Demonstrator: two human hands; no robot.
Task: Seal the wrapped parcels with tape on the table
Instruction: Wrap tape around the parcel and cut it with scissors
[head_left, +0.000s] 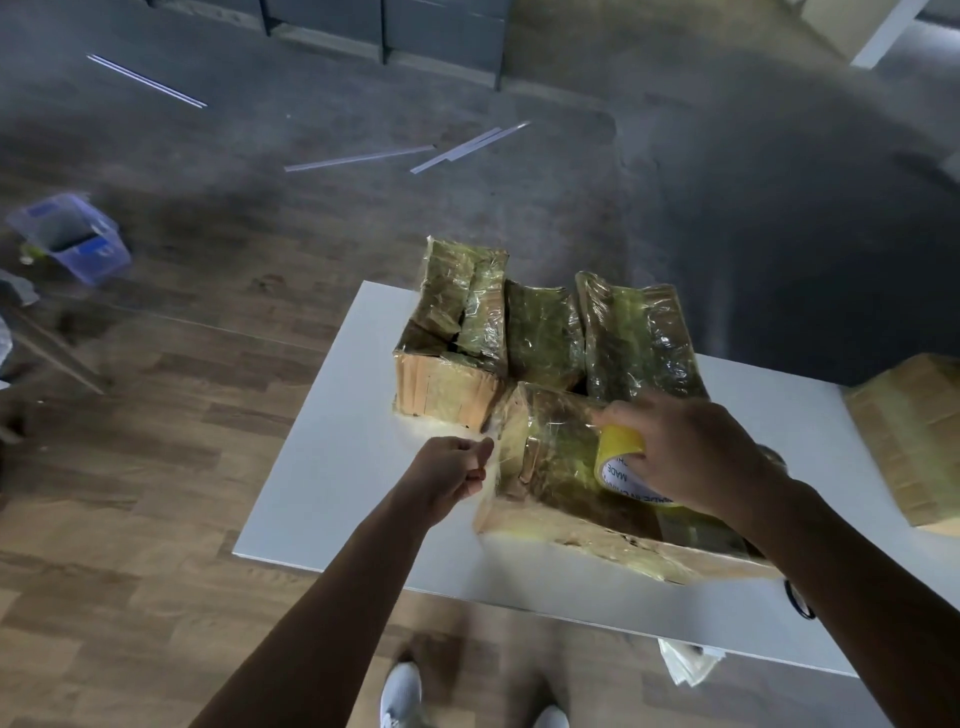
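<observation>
Head view, left hand (453, 470) pinching tape (492, 467) beside parcel (556, 467), right hand (691, 452) gripping roll (620, 448) on it

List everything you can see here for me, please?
table: one, white, centre
wrapped parcels: about four, greenish-tan under clear film, clustered on the table
cardboard parcel: one, tan, table's right edge, partly out of view
tape roll: one, yellowish, on the near parcel
strips: several, pale, on the floor beyond the table
tub: one, blue plastic, on the floor at left
shoes: two, white, bottom edge
left hand: pinches the tape end by the near parcel's left end
right hand: grips the tape roll
</observation>
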